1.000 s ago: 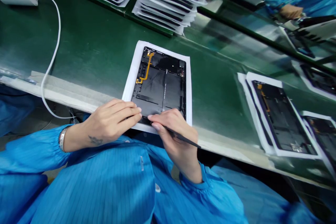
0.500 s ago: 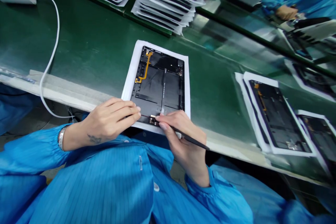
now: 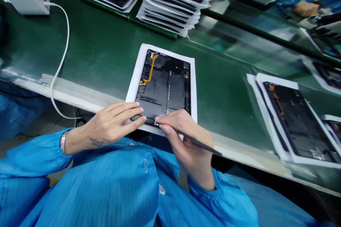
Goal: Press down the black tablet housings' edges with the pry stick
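We look down at a green bench [image 3: 90, 39], and at its near edge lies one black tablet back panel [image 3: 162, 88] on a white paper sheet [image 3: 136, 78]. The panel sits directly ahead of us, its long axis running from the near edge of the bench toward the far edge, so our hands meet it at its near short end. Our right hand [image 3: 186, 145] is the nearer to a small metal part [image 3: 157, 125] at that end, its fingers closed around one slim black tool [image 3: 198, 142], whose tip is hidden behind the fingertips. Our left hand [image 3: 114, 120] lies across the near left corner of the panel with its fingers together, close to the right hand but apart from it; we cannot tell whether it grips the edge or only rests there. An orange flex cable [image 3: 151, 72] runs along the panel's far left part. We count two hands, one tool and one panel under them. One more panel on a sheet [image 3: 295, 120] lies toward the right end of the bench, and one tall stack of sheeted panels [image 3: 173, 5] stands at the far edge; how many it holds we cannot count.
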The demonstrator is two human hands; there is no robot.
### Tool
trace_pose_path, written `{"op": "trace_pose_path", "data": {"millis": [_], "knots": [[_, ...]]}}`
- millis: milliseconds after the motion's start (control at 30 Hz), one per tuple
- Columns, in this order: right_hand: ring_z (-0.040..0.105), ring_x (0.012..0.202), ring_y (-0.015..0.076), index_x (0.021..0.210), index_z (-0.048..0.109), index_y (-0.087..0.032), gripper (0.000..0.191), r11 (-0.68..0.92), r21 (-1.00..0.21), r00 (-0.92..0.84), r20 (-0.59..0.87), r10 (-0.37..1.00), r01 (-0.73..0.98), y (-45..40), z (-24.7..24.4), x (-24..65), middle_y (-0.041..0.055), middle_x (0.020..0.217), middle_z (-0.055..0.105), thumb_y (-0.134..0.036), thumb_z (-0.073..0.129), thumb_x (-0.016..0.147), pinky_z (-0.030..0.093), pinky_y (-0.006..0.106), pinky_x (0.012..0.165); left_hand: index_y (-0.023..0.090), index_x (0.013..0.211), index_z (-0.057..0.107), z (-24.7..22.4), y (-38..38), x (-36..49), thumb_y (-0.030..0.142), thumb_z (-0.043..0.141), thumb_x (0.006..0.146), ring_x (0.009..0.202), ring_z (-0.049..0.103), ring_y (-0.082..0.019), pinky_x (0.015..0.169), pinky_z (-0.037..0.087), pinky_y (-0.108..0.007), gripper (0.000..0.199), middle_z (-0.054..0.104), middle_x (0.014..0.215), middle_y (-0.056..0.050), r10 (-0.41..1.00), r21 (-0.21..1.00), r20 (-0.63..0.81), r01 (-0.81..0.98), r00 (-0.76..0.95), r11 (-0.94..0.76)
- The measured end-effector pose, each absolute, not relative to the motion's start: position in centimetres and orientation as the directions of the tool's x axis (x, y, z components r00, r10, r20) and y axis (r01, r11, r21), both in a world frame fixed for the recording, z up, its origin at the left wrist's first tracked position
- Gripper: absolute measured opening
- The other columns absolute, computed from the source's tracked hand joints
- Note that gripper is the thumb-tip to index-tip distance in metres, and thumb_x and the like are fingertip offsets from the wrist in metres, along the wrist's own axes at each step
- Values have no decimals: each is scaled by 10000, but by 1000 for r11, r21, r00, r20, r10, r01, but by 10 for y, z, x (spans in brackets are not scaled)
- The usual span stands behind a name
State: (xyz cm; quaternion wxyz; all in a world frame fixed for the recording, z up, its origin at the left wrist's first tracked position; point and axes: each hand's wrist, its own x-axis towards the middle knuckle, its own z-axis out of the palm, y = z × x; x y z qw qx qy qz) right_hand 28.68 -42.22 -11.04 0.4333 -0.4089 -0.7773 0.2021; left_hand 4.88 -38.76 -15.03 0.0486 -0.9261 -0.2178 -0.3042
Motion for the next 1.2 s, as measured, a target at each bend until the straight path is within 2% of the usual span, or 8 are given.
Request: {"op": "trace_pose_path", "data": {"millis": [100, 233, 467, 767, 867, 967, 1067, 1200], "knots": [[636, 778, 158, 938, 703, -217, 142, 491, -772, -219, 440, 871, 403, -414, -115, 277, 9, 844, 727, -127, 597, 963, 519, 329, 722, 102, 1218, 661, -151, -388, 43, 34, 480, 976, 1291, 620, -288, 1014, 584, -395, 309, 701, 1265, -166, 409, 67, 603, 468, 685, -881], [627, 771, 160, 922, 722, -218, 139, 458, -797, -216, 404, 889, 394, -410, -119, 272, 10, 833, 728, -167, 601, 969, 517, 334, 732, 67, 1150, 667, -146, -383, 38, -2, 464, 959, 1177, 692, -257, 1012, 587, -357, 288, 710, 1236, -179, 442, 106, 608, 484, 660, -869], [634, 759, 156, 926, 726, -220, 133, 507, -748, -256, 437, 862, 428, -410, -117, 268, 3, 857, 752, -157, 614, 960, 500, 333, 714, 154, 1077, 657, -139, -369, 33, 69, 466, 996, 1012, 726, -177, 812, 574, -253, 224, 734, 1166, -107, 370, 7, 572, 447, 732, -894], [639, 758, 159, 949, 738, -218, 123, 558, -734, -265, 491, 830, 387, -410, -123, 266, 18, 847, 754, -171, 625, 956, 493, 342, 712, 168, 1016, 640, -121, -355, 38, 121, 463, 1009, 993, 709, -219, 733, 546, -310, 182, 740, 1083, -87, 246, -162, 427, 341, 870, -926], [646, 756, 162, 940, 749, -227, 160, 442, -850, -66, 443, 894, 286, -412, -127, 274, 23, 829, 730, -301, 613, 980, 520, 335, 705, 149, 1031, 634, -124, -359, 37, 56, 410, 992, 1020, 705, -233, 777, 574, -322, 246, 735, 1094, -99, 299, -68, 450, 366, 842, -928], [637, 699, 136, 926, 745, -225, 278, 242, -970, 145, 244, 959, 35, -412, -128, 284, -3, 732, 638, -451, 593, 982, 566, 309, 704, 116, 1103, 637, -134, -367, 33, 32, 467, 966, 1130, 685, -250, 930, 584, -349, 234, 715, 1186, -136, 354, 16, 527, 407, 773, -913], [624, 674, 98, 929, 737, -216, 275, 124, -964, 124, 97, 988, -235, -410, -124, 292, -35, 701, 585, -484, 676, 920, 599, 283, 748, 107, 1140, 648, -144, -372, 29, 23, 496, 955, 1176, 675, -253, 1008, 562, -356, 253, 701, 1240, -151, 371, 15, 563, 440, 739, -898], [652, 724, 94, 1007, 753, -218, 265, 48, -913, 13, 47, 999, -405, -409, -119, 299, -23, 766, 651, -417, 785, 836, 615, 274, 795, 120, 1137, 663, -147, -374, 29, 10, 478, 951, 1164, 682, -242, 1020, 558, -349, 284, 705, 1242, -140, 400, 12, 548, 471, 735, -882]]}}
